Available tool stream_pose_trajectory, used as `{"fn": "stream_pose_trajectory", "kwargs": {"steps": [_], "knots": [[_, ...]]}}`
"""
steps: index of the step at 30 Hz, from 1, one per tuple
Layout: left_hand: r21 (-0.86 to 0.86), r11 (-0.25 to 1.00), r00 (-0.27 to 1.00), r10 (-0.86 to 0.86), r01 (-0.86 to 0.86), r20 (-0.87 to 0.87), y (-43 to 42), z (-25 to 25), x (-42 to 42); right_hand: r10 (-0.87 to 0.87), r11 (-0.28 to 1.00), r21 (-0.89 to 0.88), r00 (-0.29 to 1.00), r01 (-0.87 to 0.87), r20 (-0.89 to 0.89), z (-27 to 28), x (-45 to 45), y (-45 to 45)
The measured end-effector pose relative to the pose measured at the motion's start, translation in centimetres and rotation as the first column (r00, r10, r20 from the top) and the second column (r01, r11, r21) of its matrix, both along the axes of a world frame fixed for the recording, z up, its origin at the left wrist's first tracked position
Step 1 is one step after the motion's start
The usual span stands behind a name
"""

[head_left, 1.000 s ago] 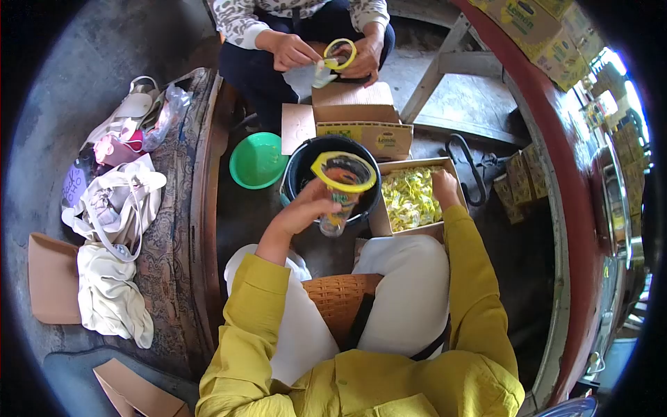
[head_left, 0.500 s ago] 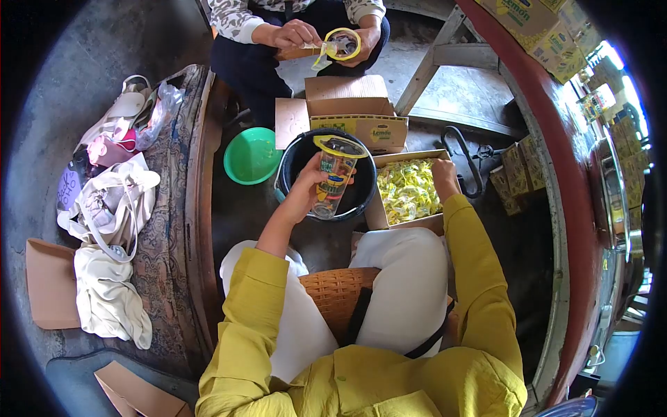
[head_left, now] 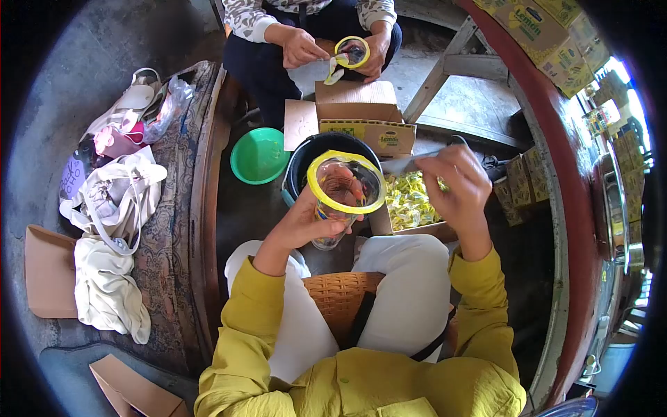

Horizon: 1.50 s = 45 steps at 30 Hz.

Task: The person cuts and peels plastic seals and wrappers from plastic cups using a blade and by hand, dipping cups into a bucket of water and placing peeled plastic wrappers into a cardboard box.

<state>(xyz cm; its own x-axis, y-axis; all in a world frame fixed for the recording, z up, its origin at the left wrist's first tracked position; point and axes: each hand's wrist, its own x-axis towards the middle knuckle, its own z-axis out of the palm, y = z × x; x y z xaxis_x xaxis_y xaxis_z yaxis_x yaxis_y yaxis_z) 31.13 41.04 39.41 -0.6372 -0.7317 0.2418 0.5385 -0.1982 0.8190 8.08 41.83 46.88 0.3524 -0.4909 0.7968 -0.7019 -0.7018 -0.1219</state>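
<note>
My left hand [head_left: 303,221] grips a clear plastic cup [head_left: 333,240] with printed sides and a yellow rim. The cup tilts so its round top faces me, above the dark bucket [head_left: 290,161]. My right hand [head_left: 455,187] is raised to the right of the cup, its fingers pinched and smeared by motion. A blurred, pale, thin thing extends from those fingers toward the cup; its kind is unclear. Beneath that hand, an open carton [head_left: 381,221] holds many small yellow wrapped pieces [head_left: 411,205].
Across from me, a person's hands [head_left: 303,48] work on another yellow-rimmed cup [head_left: 352,52]. An open lemon-printed carton [head_left: 389,139] and a green basin [head_left: 259,156] lie between us. Bags [head_left: 125,194] rest on the bench at left; a red-edged table [head_left: 587,278] borders the right.
My right hand has risen out of the carton of yellow pieces toward the cup. My left hand has tipped the cup's top toward me. The other person's hands have shifted slightly.
</note>
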Motion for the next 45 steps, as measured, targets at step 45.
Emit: {"fn": "stream_pose_trajectory", "kwargs": {"steps": [45], "knots": [[-0.492,0.867,0.921,0.256,-0.084,0.294,0.7,1.9,0.3,0.026,0.872,0.487,0.998,-0.047,0.05,3.7,0.6,2.0]]}}
